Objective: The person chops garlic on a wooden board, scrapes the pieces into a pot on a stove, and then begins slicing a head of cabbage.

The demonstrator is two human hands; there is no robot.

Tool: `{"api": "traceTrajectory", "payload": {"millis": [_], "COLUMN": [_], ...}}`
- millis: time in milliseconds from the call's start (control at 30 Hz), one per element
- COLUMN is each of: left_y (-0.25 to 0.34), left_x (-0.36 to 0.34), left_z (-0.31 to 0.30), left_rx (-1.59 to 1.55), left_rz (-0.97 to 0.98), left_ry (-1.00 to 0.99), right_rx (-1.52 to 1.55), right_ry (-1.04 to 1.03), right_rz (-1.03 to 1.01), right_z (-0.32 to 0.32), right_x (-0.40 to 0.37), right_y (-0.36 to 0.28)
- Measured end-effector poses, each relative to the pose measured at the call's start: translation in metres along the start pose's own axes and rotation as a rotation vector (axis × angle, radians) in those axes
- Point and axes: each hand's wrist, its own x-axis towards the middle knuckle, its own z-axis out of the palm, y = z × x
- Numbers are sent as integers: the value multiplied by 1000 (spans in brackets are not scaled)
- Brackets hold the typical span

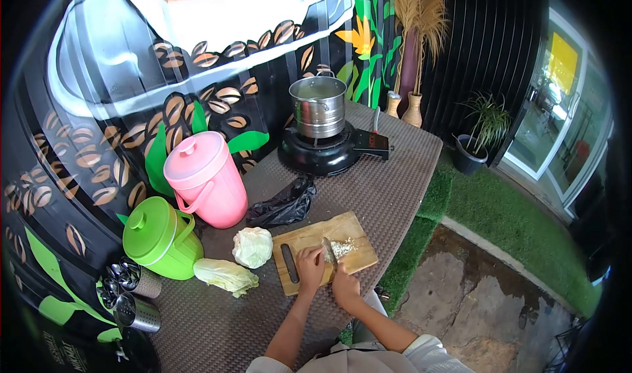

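Observation:
A wooden cutting board (349,230) lies near the table's right front edge, with a small pile of chopped cabbage (343,247) on it. My right hand (344,285) grips a knife (328,250) whose blade stands against the pile. My left hand (309,266) rests flat on the board just left of the blade, fingers together. A cabbage head (253,246) and a loose cabbage leaf (226,275) lie on the table left of the board.
A pink lidded jug (206,177) and a green lidded jug (160,237) stand at the left. A black plastic bag (284,206) lies behind the board. A steel pot (318,106) sits on a black stove (322,152). Metal shakers (131,294) stand at front left.

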Motion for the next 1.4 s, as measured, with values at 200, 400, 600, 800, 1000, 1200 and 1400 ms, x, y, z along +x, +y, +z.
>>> {"api": "traceTrajectory", "payload": {"millis": [200, 400, 600, 800, 1000, 1200, 1400], "left_y": [5, -4, 7, 11, 5, 8, 5], "left_x": [-2, -4, -4, -4, -5, -4, -6], "left_z": [-2, -4, -9, -12, -10, -10, -8], "left_rx": [-64, -68, -107, -218, -44, -110, -61], "left_rz": [-66, -53, -111, -232, -137, -193, -138], "left_ry": [49, -49, 20, 60, 102, 81, 98], "right_rx": [-167, -169, 49, 187, 63, 118, 73], "right_ry": [17, 33, -84, 46, -10, 35, -37], "right_rz": [-167, -148, -184, -285, -218, -149, -259], "right_z": [-34, -12, -38, -21, -18, -28, -21], "right_x": [10, -3, 19, -2, -1, 3, 3], "right_y": [3, 11, 20, 15, 17, 32, 20]}}
